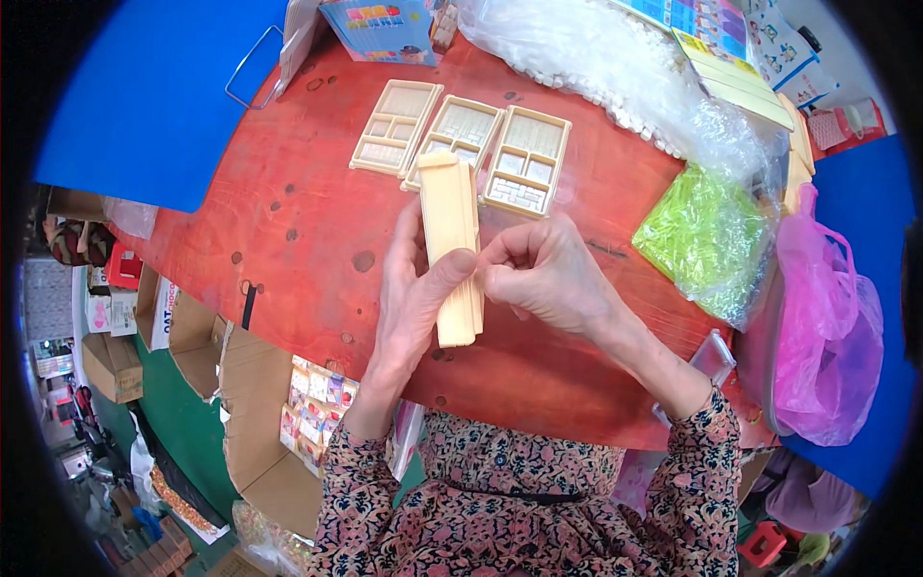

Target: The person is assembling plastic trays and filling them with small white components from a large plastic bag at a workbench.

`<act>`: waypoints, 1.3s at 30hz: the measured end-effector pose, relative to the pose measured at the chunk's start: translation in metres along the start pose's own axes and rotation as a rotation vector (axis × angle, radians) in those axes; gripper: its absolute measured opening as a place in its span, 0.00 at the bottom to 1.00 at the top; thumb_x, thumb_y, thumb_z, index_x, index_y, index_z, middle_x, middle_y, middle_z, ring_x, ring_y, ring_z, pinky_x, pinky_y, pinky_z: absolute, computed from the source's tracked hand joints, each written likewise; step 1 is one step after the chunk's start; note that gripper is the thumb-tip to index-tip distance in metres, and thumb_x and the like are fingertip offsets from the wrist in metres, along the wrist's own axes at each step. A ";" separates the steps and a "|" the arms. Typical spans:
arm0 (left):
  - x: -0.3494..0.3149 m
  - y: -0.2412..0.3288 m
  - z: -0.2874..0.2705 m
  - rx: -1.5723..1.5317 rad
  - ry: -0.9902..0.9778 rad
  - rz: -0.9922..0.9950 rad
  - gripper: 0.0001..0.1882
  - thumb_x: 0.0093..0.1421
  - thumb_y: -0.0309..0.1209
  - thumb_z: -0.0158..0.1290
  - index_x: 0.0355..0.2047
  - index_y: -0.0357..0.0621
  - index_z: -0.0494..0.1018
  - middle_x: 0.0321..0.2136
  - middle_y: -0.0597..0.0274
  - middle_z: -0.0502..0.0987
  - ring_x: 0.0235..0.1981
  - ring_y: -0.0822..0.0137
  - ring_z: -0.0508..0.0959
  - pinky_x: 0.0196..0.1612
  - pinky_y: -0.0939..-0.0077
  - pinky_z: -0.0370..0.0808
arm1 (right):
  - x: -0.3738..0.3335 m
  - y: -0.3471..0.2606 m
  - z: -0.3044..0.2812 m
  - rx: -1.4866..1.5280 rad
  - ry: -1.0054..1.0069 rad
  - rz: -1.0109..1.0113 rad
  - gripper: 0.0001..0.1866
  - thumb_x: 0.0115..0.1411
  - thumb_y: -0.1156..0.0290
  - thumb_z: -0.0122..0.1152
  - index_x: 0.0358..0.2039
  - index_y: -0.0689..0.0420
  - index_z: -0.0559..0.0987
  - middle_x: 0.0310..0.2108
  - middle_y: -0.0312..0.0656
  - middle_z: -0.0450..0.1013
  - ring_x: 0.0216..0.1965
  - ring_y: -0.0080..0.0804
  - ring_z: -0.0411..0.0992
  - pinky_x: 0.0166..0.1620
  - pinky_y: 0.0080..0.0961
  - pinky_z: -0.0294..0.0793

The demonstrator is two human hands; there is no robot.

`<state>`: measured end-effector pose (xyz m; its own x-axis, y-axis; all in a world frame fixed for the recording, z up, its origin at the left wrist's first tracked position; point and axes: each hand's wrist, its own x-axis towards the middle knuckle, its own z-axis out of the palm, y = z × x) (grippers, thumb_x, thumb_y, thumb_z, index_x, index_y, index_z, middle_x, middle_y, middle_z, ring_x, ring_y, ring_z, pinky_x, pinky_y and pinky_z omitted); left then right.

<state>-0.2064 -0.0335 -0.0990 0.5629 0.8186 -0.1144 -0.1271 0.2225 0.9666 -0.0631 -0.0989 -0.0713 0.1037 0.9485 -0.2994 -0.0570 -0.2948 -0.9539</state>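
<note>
My left hand [405,288] is wrapped round a narrow, pale cream stack of flat pieces [450,216], held tilted a little above the table, with the thumb across its front. My right hand [543,272] is closed, thumb and forefinger pinched together against the stack's right edge. Whatever those fingertips hold is hidden. Just beyond the hands lie three cream compartment trays side by side: a left tray [396,120], a middle tray [469,123] partly covered by the stack, and a right tray [528,159].
The red table [317,202] has a large clear bag of small white pieces [596,72] at the back. A bag of bright green pieces [697,231] and a pink plastic bag [827,317] are at the right. An open cardboard box [260,413] stands below the left edge.
</note>
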 end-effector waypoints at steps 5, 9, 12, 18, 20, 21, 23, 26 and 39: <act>-0.003 -0.006 -0.003 -0.322 -0.001 -0.165 0.34 0.51 0.37 0.60 0.55 0.37 0.58 0.42 0.56 0.70 0.41 0.68 0.73 0.44 0.74 0.73 | -0.002 0.000 0.003 0.015 0.015 0.003 0.08 0.49 0.73 0.56 0.19 0.64 0.77 0.13 0.32 0.68 0.13 0.14 0.63 0.16 0.12 0.61; -0.006 -0.007 -0.004 -0.477 -0.005 -0.251 0.32 0.51 0.33 0.58 0.53 0.34 0.58 0.42 0.55 0.70 0.42 0.67 0.73 0.45 0.73 0.73 | -0.002 -0.003 0.005 0.110 -0.037 0.076 0.07 0.48 0.73 0.57 0.19 0.64 0.77 0.13 0.33 0.68 0.12 0.14 0.63 0.16 0.13 0.62; -0.007 -0.012 -0.005 -0.515 0.020 -0.271 0.31 0.51 0.33 0.56 0.52 0.32 0.58 0.42 0.53 0.70 0.41 0.65 0.74 0.45 0.72 0.74 | -0.001 -0.002 0.005 0.134 -0.055 0.107 0.07 0.48 0.74 0.57 0.19 0.65 0.78 0.13 0.34 0.69 0.12 0.15 0.63 0.16 0.13 0.62; -0.013 -0.017 -0.017 -0.559 0.014 -0.307 0.31 0.50 0.34 0.54 0.52 0.32 0.58 0.41 0.52 0.70 0.41 0.65 0.74 0.45 0.71 0.74 | -0.002 -0.005 0.005 0.207 -0.146 0.144 0.06 0.48 0.75 0.57 0.21 0.65 0.78 0.14 0.34 0.69 0.12 0.15 0.63 0.17 0.12 0.62; -0.016 -0.013 -0.014 -0.544 -0.021 -0.303 0.31 0.50 0.34 0.54 0.51 0.32 0.58 0.41 0.52 0.70 0.41 0.65 0.74 0.44 0.71 0.74 | -0.004 -0.006 0.006 0.200 -0.167 0.151 0.06 0.48 0.76 0.57 0.21 0.65 0.78 0.14 0.34 0.69 0.13 0.15 0.63 0.17 0.12 0.62; -0.017 -0.013 -0.014 -0.544 -0.017 -0.302 0.31 0.50 0.34 0.54 0.51 0.32 0.58 0.41 0.52 0.70 0.41 0.65 0.74 0.44 0.71 0.74 | -0.005 -0.007 0.006 0.207 -0.176 0.146 0.06 0.48 0.75 0.58 0.21 0.65 0.78 0.15 0.34 0.70 0.13 0.15 0.64 0.18 0.12 0.62; -0.019 -0.017 -0.013 -0.610 -0.006 -0.319 0.31 0.50 0.35 0.54 0.51 0.32 0.58 0.41 0.52 0.70 0.41 0.65 0.74 0.44 0.71 0.74 | -0.005 -0.006 0.008 0.215 -0.191 0.144 0.06 0.49 0.75 0.59 0.22 0.65 0.78 0.15 0.34 0.70 0.14 0.15 0.64 0.18 0.12 0.63; -0.018 -0.018 -0.010 -0.496 0.057 -0.188 0.33 0.49 0.33 0.55 0.53 0.34 0.56 0.41 0.52 0.69 0.41 0.65 0.74 0.44 0.70 0.74 | -0.007 -0.003 0.010 0.128 -0.143 0.132 0.07 0.50 0.73 0.63 0.25 0.64 0.78 0.18 0.33 0.71 0.18 0.14 0.67 0.20 0.12 0.65; -0.024 -0.019 -0.006 -0.173 0.213 -0.005 0.42 0.47 0.30 0.58 0.58 0.35 0.47 0.48 0.48 0.64 0.49 0.61 0.69 0.51 0.66 0.68 | -0.015 0.016 0.018 -0.309 0.071 -0.161 0.11 0.50 0.72 0.64 0.33 0.63 0.78 0.24 0.33 0.72 0.25 0.14 0.67 0.27 0.14 0.67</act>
<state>-0.2226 -0.0537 -0.1161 0.3812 0.9064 -0.1821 -0.2727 0.2984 0.9146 -0.0831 -0.1152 -0.0815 0.1563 0.9784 -0.1354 0.2673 -0.1739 -0.9478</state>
